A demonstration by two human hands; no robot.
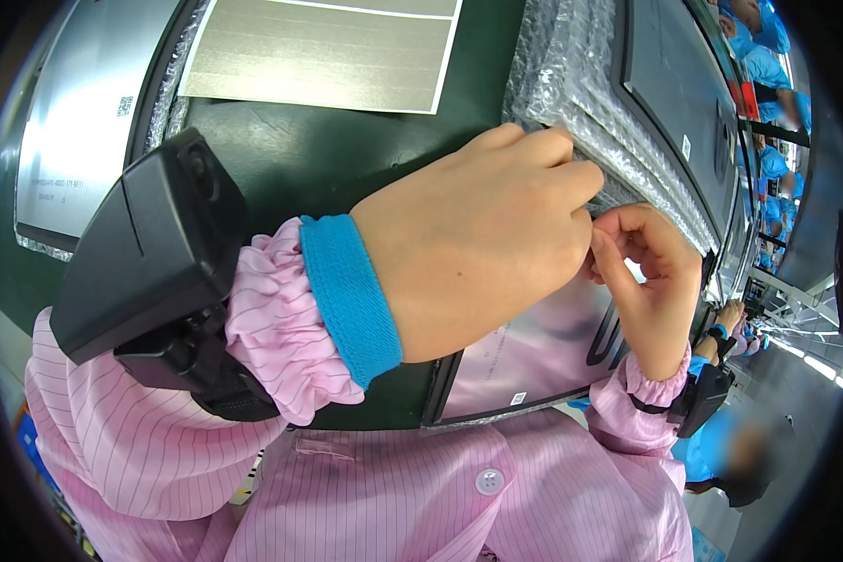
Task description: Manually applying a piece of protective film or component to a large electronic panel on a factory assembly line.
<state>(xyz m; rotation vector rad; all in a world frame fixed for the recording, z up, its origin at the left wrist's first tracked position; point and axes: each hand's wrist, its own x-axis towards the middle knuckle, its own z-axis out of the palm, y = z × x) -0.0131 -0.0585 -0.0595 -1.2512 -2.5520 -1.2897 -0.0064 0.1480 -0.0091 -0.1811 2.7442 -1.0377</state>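
Note:
My left hand [478, 244] reaches in from the left, back upward, its fingers curled and closed. A blue elastic band [351, 295] circles that wrist. My right hand [651, 276] meets it from the right, thumb and forefinger pressed together in a pinch against the left fingers. Whatever lies between the fingertips is too small or hidden to make out. Beneath both hands lies a shiny, pinkish-reflecting flat panel [534, 361] with a dark edge and a small square code label. The left hand covers part of this panel.
Beyond my hands are layers of bubble wrap [571, 70] and dark flat panels [679, 80]. A beige sheet with white borders [318, 56] lies on the dark green tabletop [281, 145]. Another silver panel [89, 112] rests at left. Several people in blue [768, 66] are at right.

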